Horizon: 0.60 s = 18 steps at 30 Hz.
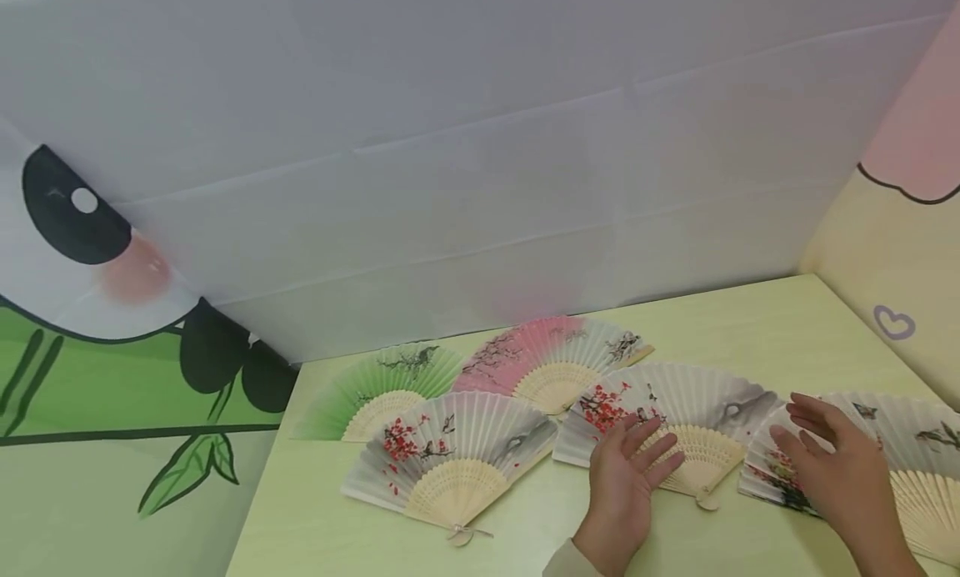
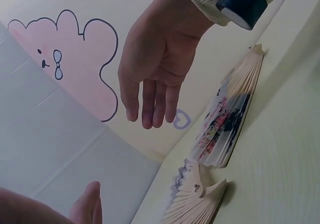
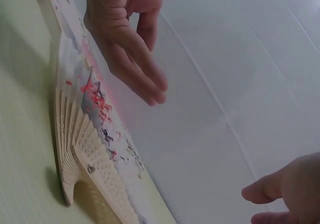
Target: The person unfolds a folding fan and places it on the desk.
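Note:
Five folding fans, several of them with pale wooden ribs showing, lie spread on the table in the head view. My left hand (image 1: 624, 487) is held palm up in front of the white-grey fan with red blossoms (image 1: 697, 393), fingers loosely spread. Over the left side of the flowered fan with a butterfly (image 1: 911, 434) hovers my right hand (image 1: 847, 469), its fingers slightly bent. Nothing is in either palm. In the left wrist view the right hand (image 2: 160, 64) hangs above the fans. From the right wrist, the left hand (image 3: 127, 39) shows apart from the blossom fan (image 3: 100, 109).
Another blossom fan (image 1: 480, 427) lies to the left, with a green fan (image 1: 408, 373) and a pink fan (image 1: 525, 352) behind it. A pale wall (image 1: 480, 227) closes off the back; a panel with a purple heart (image 1: 894, 323) stands at the right.

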Available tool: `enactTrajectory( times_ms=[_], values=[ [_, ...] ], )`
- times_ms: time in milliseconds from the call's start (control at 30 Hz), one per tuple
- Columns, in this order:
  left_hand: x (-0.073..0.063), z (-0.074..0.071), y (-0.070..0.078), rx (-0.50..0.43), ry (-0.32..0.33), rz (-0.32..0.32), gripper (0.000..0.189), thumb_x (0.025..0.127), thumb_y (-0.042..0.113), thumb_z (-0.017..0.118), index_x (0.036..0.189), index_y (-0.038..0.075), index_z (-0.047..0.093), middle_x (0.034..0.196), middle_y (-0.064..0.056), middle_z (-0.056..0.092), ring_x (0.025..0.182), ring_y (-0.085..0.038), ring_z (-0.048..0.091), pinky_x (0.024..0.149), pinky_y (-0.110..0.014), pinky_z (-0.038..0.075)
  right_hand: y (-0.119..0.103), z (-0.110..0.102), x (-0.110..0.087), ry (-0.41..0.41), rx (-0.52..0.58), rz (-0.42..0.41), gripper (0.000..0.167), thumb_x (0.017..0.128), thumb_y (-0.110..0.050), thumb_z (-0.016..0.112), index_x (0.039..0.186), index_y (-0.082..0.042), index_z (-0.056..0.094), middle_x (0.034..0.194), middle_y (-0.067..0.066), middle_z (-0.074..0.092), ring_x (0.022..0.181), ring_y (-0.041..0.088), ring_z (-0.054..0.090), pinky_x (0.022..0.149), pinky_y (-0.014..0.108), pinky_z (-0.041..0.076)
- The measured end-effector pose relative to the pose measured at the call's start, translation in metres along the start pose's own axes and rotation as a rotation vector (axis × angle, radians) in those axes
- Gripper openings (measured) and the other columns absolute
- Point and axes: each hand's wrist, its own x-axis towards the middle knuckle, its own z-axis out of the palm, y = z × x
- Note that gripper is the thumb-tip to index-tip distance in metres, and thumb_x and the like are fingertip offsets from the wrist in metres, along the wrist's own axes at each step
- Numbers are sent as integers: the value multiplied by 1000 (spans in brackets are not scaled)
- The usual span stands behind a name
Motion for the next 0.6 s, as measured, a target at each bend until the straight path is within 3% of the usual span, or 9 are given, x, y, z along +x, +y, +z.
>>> enactTrajectory(
  times_ms=[67,100,133,267,300,333,433,533,600],
  values=[
    [3,-3,5,-2,-3,24,40,113,19,36,140,-9,45,133,-27,63,117,-44,69,95,-55,61,-3,6,0,-23,-1,-28,55,106,-22,67,149,6,50,134,20,63,94,-35,33,73,-4,41],
    [5,-5,8,2,-7,40,40,113,18,35,141,-9,44,133,-28,62,117,-43,69,96,-55,61,-6,8,1,-43,-5,-36,55,106,-23,66,149,6,49,136,21,64,98,-30,46,72,-3,42],
    [7,-7,11,3,-6,54,40,113,18,35,141,-9,44,134,-28,62,117,-42,69,96,-54,61,-8,11,0,-60,1,-46,54,106,-22,67,149,6,49,136,21,64,99,-29,48,73,-3,43],
    [11,-15,22,20,-11,114,43,114,19,34,143,-11,43,136,-28,61,119,-41,68,98,-54,60,-19,22,-2,-104,15,-88,53,107,-21,65,150,4,49,142,32,57,103,-29,47,77,-3,44],
    [12,-18,25,24,-10,126,43,115,19,34,144,-11,43,137,-29,60,120,-41,68,98,-54,60,-21,26,-3,-109,30,-99,52,107,-20,65,150,4,49,142,32,57,105,-29,47,78,-3,43],
    [12,-20,27,24,-5,136,44,115,19,34,144,-11,43,138,-29,60,121,-42,68,98,-54,60,-23,29,-4,-113,46,-111,51,106,-18,66,149,4,50,142,31,58,101,-34,35,81,-5,42],
    [12,-28,34,27,7,158,43,115,20,35,144,-11,44,139,-29,60,120,-41,69,99,-53,60,-31,38,-6,-119,57,-134,49,105,-16,67,148,3,52,141,29,59,105,-31,35,84,-5,40],
    [12,-36,40,33,12,176,43,115,20,34,144,-12,42,141,-29,60,119,-39,70,99,-52,59,-38,46,-8,-143,73,-140,50,106,-16,67,149,2,51,142,28,59,118,-3,57,86,-6,39],
    [12,-42,44,34,11,186,44,116,21,33,145,-12,41,142,-30,58,120,-39,69,100,-52,59,-43,50,-10,-148,73,-151,50,105,-15,67,149,2,51,142,28,59,126,23,61,86,-6,39]
  ],
)
